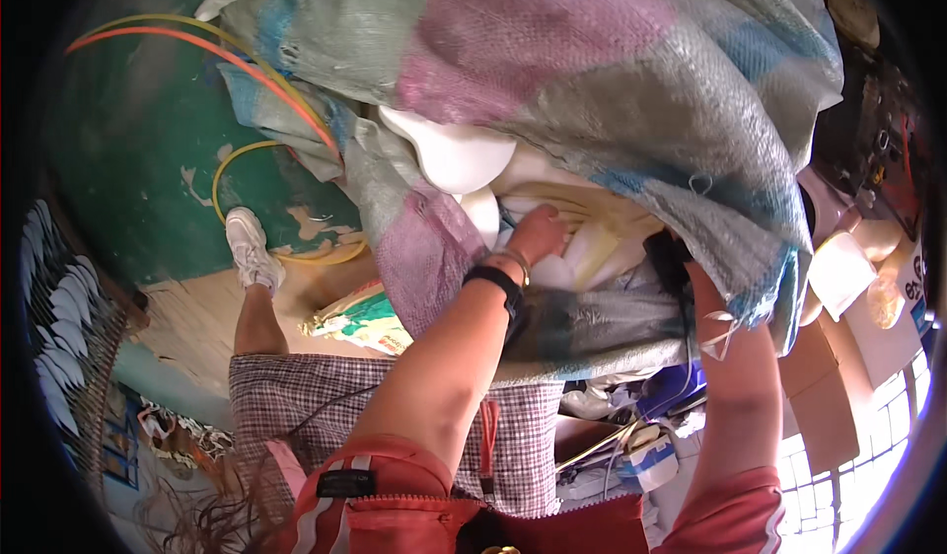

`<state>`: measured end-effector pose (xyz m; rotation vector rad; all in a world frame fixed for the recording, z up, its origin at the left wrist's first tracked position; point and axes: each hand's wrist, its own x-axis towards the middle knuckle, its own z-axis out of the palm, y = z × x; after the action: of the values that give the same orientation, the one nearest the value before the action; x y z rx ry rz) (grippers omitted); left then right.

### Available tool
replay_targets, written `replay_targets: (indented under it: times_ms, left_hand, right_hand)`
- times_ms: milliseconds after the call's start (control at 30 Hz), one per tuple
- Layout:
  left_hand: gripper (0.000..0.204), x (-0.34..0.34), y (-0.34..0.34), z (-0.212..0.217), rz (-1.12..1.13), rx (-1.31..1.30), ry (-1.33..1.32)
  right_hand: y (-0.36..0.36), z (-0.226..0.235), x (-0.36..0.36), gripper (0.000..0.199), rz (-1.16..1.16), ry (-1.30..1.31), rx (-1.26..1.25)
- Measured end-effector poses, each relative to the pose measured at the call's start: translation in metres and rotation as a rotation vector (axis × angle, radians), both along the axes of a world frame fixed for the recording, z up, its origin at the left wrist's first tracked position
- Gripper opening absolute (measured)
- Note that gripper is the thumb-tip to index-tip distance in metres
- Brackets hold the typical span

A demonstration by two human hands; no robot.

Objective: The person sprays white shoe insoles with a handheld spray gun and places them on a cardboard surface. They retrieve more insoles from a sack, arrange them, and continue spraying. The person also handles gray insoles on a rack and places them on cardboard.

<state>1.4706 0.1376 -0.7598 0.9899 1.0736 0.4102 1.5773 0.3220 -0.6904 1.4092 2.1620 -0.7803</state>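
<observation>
A large woven plastic sack (pixel 710 110), striped grey, pink and blue, lies bunched up with its mouth toward me. My left hand (pixel 538 236) reaches into that mouth, fingers curled against pale yellow and white sheet-like pieces (pixel 600 248); what they grip, if anything, is hidden. Beside this hand, a smooth white rounded piece (pixel 459 149) pokes out between the folds. My right hand goes under the sack's right flap, so its fingers do not show. A black device (pixel 669 260) sits at the right wrist, and a black band (pixel 498 283) circles the left wrist.
Orange and yellow hoops (pixel 212 41) arch over the green floor (pixel 128 149) at the left. Stacked white curved pieces (pixel 64 327) stand at the far left. Cardboard boxes (pixel 824 386) are at the right. A green and white bag (pixel 365 319) lies near my knee.
</observation>
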Motion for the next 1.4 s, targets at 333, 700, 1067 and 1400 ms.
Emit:
replay_targets:
  times_ms: [333, 700, 1067, 1400]
  left_hand:
    - [0.030, 0.014, 0.034, 0.038, 1.136, -1.537, -0.602]
    - [0.038, 0.008, -0.009, 0.001, 1.333, -1.972, -0.861]
    - [0.052, 0.016, -0.005, 0.021, 1.205, -1.467, -0.923]
    - [0.048, -0.011, 0.012, 0.075, 1.633, -1.398, -0.505]
  right_hand:
    - [0.023, -0.023, -0.014, 0.029, 0.016, -0.008, -0.177]
    - [-0.009, -0.051, -0.022, 0.030, -0.018, -0.034, -0.151]
    - [-0.018, -0.038, -0.008, 0.032, -0.036, -0.071, -0.205]
    - [-0.022, 0.092, 0.013, 0.034, -0.091, 0.002, -0.339]
